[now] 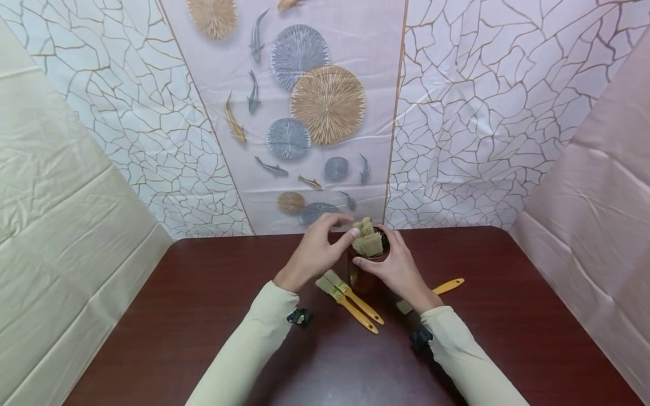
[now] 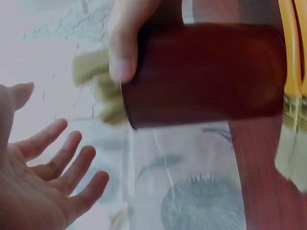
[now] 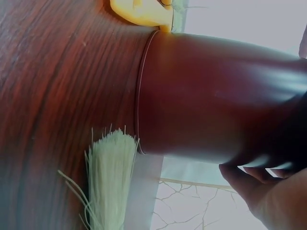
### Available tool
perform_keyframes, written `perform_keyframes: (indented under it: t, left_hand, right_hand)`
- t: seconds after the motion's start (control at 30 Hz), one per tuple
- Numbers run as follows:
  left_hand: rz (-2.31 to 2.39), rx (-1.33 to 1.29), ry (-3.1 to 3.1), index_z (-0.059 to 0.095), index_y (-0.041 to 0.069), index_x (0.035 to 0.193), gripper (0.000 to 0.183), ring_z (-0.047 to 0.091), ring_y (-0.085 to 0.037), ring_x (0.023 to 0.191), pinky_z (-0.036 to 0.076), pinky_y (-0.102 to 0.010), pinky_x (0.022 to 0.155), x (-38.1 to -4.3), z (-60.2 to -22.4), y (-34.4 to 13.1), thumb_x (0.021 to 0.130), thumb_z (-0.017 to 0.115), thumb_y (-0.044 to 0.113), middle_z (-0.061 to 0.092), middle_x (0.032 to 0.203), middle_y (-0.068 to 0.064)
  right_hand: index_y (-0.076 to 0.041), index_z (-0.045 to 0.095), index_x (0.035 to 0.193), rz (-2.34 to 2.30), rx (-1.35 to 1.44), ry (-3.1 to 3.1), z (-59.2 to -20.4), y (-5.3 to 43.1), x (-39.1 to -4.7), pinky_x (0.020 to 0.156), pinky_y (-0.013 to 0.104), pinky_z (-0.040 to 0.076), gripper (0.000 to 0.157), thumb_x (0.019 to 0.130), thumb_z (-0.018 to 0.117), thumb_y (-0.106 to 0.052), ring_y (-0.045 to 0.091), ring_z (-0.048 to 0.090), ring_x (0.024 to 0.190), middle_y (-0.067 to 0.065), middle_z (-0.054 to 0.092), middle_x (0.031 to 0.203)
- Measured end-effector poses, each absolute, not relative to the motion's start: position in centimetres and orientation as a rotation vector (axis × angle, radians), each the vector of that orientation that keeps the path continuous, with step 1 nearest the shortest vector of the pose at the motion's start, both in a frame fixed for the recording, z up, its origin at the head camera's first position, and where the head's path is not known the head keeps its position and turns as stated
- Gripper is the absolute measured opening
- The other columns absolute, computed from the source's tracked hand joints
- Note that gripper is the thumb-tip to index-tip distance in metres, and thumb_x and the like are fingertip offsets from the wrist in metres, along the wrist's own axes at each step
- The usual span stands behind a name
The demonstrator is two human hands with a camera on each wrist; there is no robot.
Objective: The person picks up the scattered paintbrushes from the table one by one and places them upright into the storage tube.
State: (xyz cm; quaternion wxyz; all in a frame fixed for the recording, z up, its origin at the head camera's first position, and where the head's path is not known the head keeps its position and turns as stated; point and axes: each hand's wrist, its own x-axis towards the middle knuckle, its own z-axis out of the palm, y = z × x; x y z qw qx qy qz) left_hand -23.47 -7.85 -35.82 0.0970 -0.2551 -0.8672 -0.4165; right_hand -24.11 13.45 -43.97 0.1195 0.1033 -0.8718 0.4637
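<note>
A dark red-brown cylindrical cup [image 1: 364, 279] stands upright on the table, also large in the left wrist view. Several paintbrushes [image 1: 368, 245] are inside it, pale bristles up above the rim, their handles hidden by the wall. My right hand [image 1: 402, 273] grips the cup near its top, thumb at the near side of the rim and fingers round the far side. Just left of the bristles is my left hand [image 1: 322, 245]. In the left wrist view that left hand [image 2: 48, 177] has its fingers spread, holding nothing, apart from the cup.
Two yellow-handled paintbrushes [image 1: 355, 304] lie side by side in front of the cup, bristles toward the back left. Another yellow-handled brush [image 1: 449, 286] lies to the right, partly under my right forearm; its bristles [image 3: 110, 177] are close to the cup's base. Patterned cloth [image 1: 330, 186] hangs behind the table.
</note>
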Motion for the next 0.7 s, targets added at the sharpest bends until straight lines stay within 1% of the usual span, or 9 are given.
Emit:
perform_keyframes:
  t: [0.07, 0.2, 0.3, 0.37, 0.43, 0.5, 0.57, 0.63, 0.7]
  left_hand:
    - [-1.276, -0.710, -2.551, 0.063, 0.014, 0.142, 0.045, 0.059, -0.025, 0.132, 0.048, -0.047, 0.109, -23.4, -35.9, -8.9, 0.107, 0.062, 0.042, 0.062, 0.138, -0.005]
    - [-1.308, -0.654, -2.579, 0.058, 0.010, 0.146, 0.041, 0.056, -0.026, 0.135, 0.047, -0.049, 0.111, -23.6, -36.9, -10.6, 0.108, 0.059, 0.025, 0.061, 0.142, -0.009]
    - [-1.264, -0.668, -2.665, 0.051, 0.006, 0.152, 0.051, 0.053, -0.029, 0.139, 0.044, -0.050, 0.114, -23.8, -38.3, -11.0, 0.104, 0.061, 0.016, 0.058, 0.148, -0.012]
    - [-1.236, -0.688, -2.722, 0.044, 0.004, 0.157, 0.063, 0.051, -0.032, 0.141, 0.043, -0.050, 0.116, -23.9, -39.3, -10.8, 0.100, 0.067, 0.019, 0.055, 0.151, -0.015]
    - [-1.221, -0.700, -2.773, 0.037, 0.005, 0.162, 0.077, 0.049, -0.032, 0.145, 0.040, -0.050, 0.118, -23.9, -40.2, -10.1, 0.098, 0.074, 0.029, 0.051, 0.157, -0.015]
    - [-1.231, -0.699, -2.801, 0.030, 0.009, 0.165, 0.092, 0.044, -0.031, 0.149, 0.039, -0.050, 0.120, -24.0, -41.0, -9.2, 0.094, 0.079, 0.041, 0.045, 0.162, -0.013]
    - [-1.281, -0.706, -2.791, 0.025, 0.015, 0.168, 0.103, 0.042, -0.028, 0.151, 0.039, -0.049, 0.120, -24.2, -41.6, -8.2, 0.090, 0.081, 0.051, 0.040, 0.166, -0.010]
    - [-1.356, -0.716, -2.741, 0.024, 0.020, 0.168, 0.106, 0.041, -0.024, 0.151, 0.039, -0.048, 0.120, -24.6, -42.1, -7.3, 0.087, 0.083, 0.055, 0.039, 0.167, -0.006]
    - [-1.452, -0.726, -2.665, 0.025, 0.027, 0.168, 0.105, 0.043, -0.020, 0.149, 0.040, -0.047, 0.118, -25.2, -42.5, -6.6, 0.086, 0.085, 0.054, 0.040, 0.165, -0.002]
  right_hand:
    - [-0.013, 0.034, 0.164, 1.365, 0.309, -2.549, -43.9, 13.5, -24.2, 0.112, 0.061, 0.042, 0.110, 0.080, 0.089, -0.057, 0.037, 0.045, 0.142, 0.016, 0.043, 0.154]
    - [-0.014, 0.031, 0.165, 1.385, 0.306, -2.572, -43.6, 13.7, -24.1, 0.115, 0.062, 0.039, 0.111, 0.081, 0.089, -0.056, 0.038, 0.041, 0.146, 0.017, 0.039, 0.158]
    - [-0.013, 0.028, 0.167, 1.379, 0.302, -2.602, -43.3, 13.8, -24.1, 0.117, 0.063, 0.037, 0.113, 0.082, 0.087, -0.058, 0.039, 0.037, 0.150, 0.019, 0.035, 0.162]
    - [-0.013, 0.025, 0.168, 1.377, 0.305, -2.623, -43.1, 13.8, -24.2, 0.117, 0.063, 0.036, 0.112, 0.085, 0.084, -0.059, 0.040, 0.036, 0.151, 0.020, 0.031, 0.165]
    - [-0.013, 0.021, 0.169, 1.375, 0.319, -2.654, -43.0, 13.8, -24.1, 0.116, 0.065, 0.037, 0.109, 0.090, 0.077, -0.062, 0.042, 0.035, 0.151, 0.021, 0.026, 0.168]
    - [-0.013, 0.018, 0.170, 1.388, 0.346, -2.675, -42.9, 13.8, -24.1, 0.115, 0.066, 0.037, 0.101, 0.097, 0.067, -0.064, 0.044, 0.036, 0.149, 0.022, 0.023, 0.169]
    - [-0.013, 0.014, 0.170, 1.414, 0.383, -2.684, -42.7, 13.7, -24.0, 0.116, 0.068, 0.035, 0.093, 0.104, 0.054, -0.065, 0.047, 0.035, 0.150, 0.024, 0.019, 0.170]
    - [-0.013, 0.010, 0.171, 1.468, 0.423, -2.677, -42.6, 13.5, -24.0, 0.118, 0.069, 0.030, 0.087, 0.108, 0.041, -0.065, 0.047, 0.030, 0.153, 0.024, 0.015, 0.171]
    - [-0.014, 0.006, 0.171, 1.539, 0.459, -2.666, -42.4, 13.4, -24.0, 0.121, 0.070, 0.024, 0.082, 0.111, 0.029, -0.064, 0.048, 0.021, 0.156, 0.023, 0.009, 0.173]
